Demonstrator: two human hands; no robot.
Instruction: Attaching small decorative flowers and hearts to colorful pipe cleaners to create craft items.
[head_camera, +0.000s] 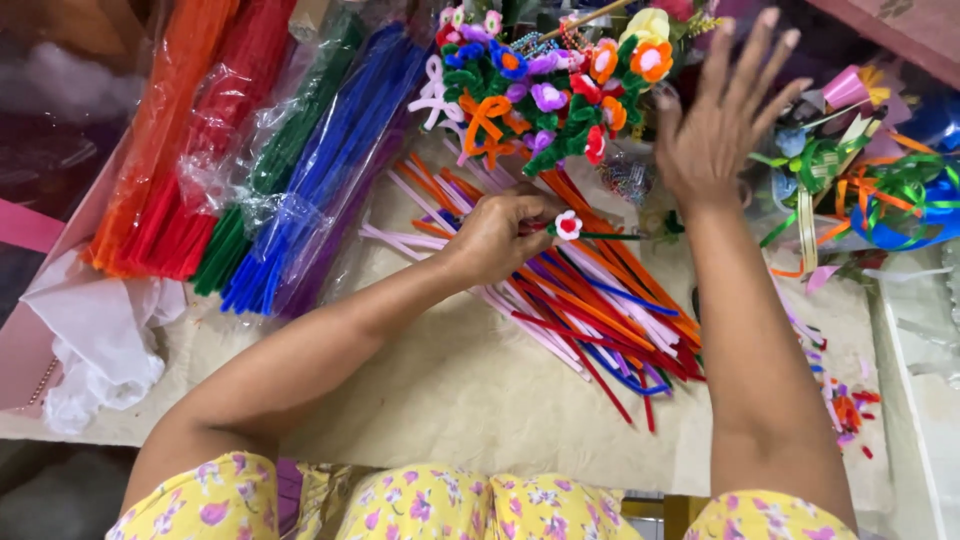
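At centre: left hand (497, 236) pinching small white-and-red pipe-cleaner flower (568, 225), apparently green-stemmed, over loose pipe cleaners (590, 315); right hand (722, 118) released, fingers spread, near far flower bunch (545, 95)

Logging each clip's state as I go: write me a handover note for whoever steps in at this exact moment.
Left hand: fingers closed on a small white pipe-cleaner flower with a red centre and green stem, held over the loose pile of pipe cleaners.
Right hand: open, fingers spread, empty, raised beside the bunch of finished flowers.
Bagged pipe cleaners lie to the left, ribbons to the right.
Done: one flower shaped, many bunched.
Left: the held flower is not yet with the bunch.
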